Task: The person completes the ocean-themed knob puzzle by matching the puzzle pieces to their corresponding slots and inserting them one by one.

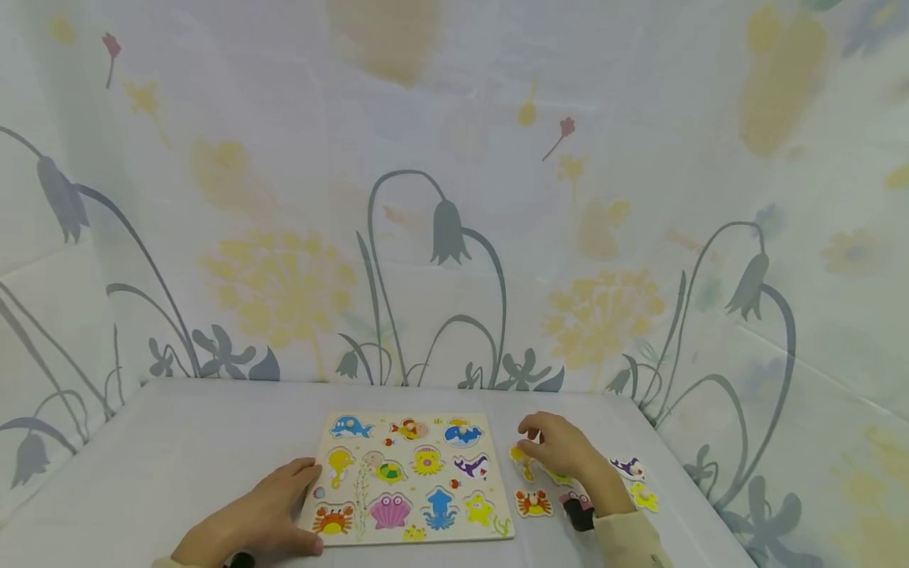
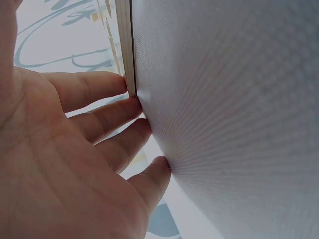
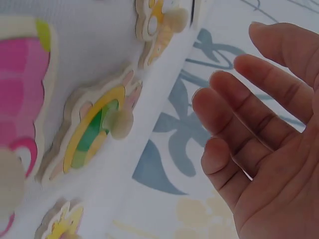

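Note:
A wooden puzzle board (image 1: 443, 465) with sea animal pictures lies flat on the table. My left hand (image 1: 266, 509) rests at its left side, thumb by the near corner; in the left wrist view the extended fingers (image 2: 107, 112) touch the board's edge (image 2: 125, 45). To the right of the board, my right hand (image 1: 568, 454) hovers over loose knobbed pieces, holding nothing, fingers loosely bent. Below its fingertips is a yellow seahorse piece (image 1: 524, 465). A green and yellow turtle piece (image 3: 94, 132) shows in the right wrist view, partly hidden under the hand in the head view.
An orange crab piece (image 1: 533, 503) lies right of the board. A pink shell piece (image 3: 22, 84) is partly covered by the wrist camera in the head view. Farther right are a purple piece (image 1: 628, 468) and a yellow star piece (image 1: 643, 496). A flowered curtain (image 1: 454, 315) stands behind the table.

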The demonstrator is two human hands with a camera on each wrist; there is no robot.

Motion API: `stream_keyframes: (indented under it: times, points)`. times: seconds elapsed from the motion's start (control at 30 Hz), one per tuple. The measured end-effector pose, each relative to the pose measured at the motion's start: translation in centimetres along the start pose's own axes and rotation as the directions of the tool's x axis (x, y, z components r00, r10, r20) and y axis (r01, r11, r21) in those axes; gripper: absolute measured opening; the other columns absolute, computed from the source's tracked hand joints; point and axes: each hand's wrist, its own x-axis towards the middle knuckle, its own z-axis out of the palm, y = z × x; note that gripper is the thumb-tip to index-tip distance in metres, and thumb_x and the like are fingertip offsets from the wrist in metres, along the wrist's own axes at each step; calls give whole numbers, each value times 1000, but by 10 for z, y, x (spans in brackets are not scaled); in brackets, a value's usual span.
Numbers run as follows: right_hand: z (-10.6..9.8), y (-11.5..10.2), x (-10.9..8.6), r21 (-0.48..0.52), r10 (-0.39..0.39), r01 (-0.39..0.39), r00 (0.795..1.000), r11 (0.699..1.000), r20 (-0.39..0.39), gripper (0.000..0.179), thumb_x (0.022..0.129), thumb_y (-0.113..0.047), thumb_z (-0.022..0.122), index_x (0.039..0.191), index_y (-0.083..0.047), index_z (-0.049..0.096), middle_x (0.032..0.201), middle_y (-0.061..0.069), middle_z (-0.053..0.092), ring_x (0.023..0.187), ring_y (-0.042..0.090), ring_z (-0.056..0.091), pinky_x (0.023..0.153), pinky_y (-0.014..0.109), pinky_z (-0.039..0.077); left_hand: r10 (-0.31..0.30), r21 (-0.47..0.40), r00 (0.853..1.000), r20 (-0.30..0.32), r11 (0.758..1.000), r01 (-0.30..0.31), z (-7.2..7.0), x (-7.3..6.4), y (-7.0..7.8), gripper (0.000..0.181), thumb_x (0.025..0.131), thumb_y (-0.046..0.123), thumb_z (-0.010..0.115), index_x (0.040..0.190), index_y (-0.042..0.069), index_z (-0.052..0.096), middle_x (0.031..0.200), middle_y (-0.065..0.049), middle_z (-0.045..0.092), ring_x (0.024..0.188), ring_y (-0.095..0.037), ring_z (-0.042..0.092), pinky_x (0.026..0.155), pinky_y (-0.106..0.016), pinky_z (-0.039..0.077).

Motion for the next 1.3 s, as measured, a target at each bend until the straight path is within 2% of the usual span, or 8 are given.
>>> stream_keyframes:
  times: [0.2, 0.57, 0.87, 1.3]
  points:
    - [-5, 7, -3, 65, 32, -31, 999, 997, -4, 17, 85, -18, 73, 100, -12, 69, 86, -6, 57, 76, 14, 50, 67, 31, 46, -13, 2, 1000, 1, 1000, 13, 1, 1, 0, 105, 55, 52, 88, 135, -4, 47, 142, -26, 37, 131, -47, 34, 106, -64, 27]
    - [8, 6, -4, 136, 0, -16, 993, 991, 122, 16, 83, -14, 72, 99, -13, 71, 83, -4, 56, 75, 16, 50, 62, 28, 48, -13, 0, 1000, 6, 1000, 13, 0, 1, 0, 106, 55, 52, 88, 135, -5, 47, 142, -27, 37, 131, -47, 34, 106, -63, 27]
    - [14, 6, -3, 119, -19, 1, 988, 993, 151, 14, 81, -8, 68, 93, -15, 72, 81, -5, 57, 75, 15, 51, 65, 30, 47, -1, -3, 1000, -1, 1000, 1, 1, 0, 0, 105, 55, 51, 88, 134, -5, 47, 142, -27, 38, 130, -47, 34, 106, -64, 27]
    - [20, 9, -2, 68, -86, 79, 990, 995, 111, 13, 81, -6, 67, 89, -16, 71, 81, -8, 57, 74, 13, 51, 69, 33, 49, 0, -5, 1000, -9, 1000, 0, 1, 0, 0, 104, 55, 50, 89, 134, -5, 48, 142, -27, 38, 130, -47, 34, 106, -63, 27]
